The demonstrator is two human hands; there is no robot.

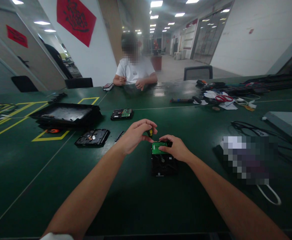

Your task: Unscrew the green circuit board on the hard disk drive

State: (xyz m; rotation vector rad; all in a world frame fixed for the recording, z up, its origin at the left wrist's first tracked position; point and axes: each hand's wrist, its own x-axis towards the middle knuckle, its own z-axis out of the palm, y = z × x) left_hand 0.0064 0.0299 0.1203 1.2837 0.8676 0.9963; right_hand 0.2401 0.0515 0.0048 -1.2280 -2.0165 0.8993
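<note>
A black hard drive (164, 166) lies on the green table in front of me, its green circuit board (156, 149) facing up at the far end. My left hand (135, 135) is closed around the yellow-and-black handle of a short screwdriver (150, 132), held over the board's far left corner. The tip is too small to make out. My right hand (178, 148) grips the far right part of the drive, thumb on the board and fingers over the far edge. Left of my left hand lies a narrow dark piece (119, 136), partly hidden by that hand.
Another drive (92, 137) and one with a circuit board (122, 114) lie left, near a black tray (65, 111). Right are a blurred-out object (246, 160), cables (248, 128), a grey box (286, 121) and red scissors (224, 98). A person (135, 71) sits opposite.
</note>
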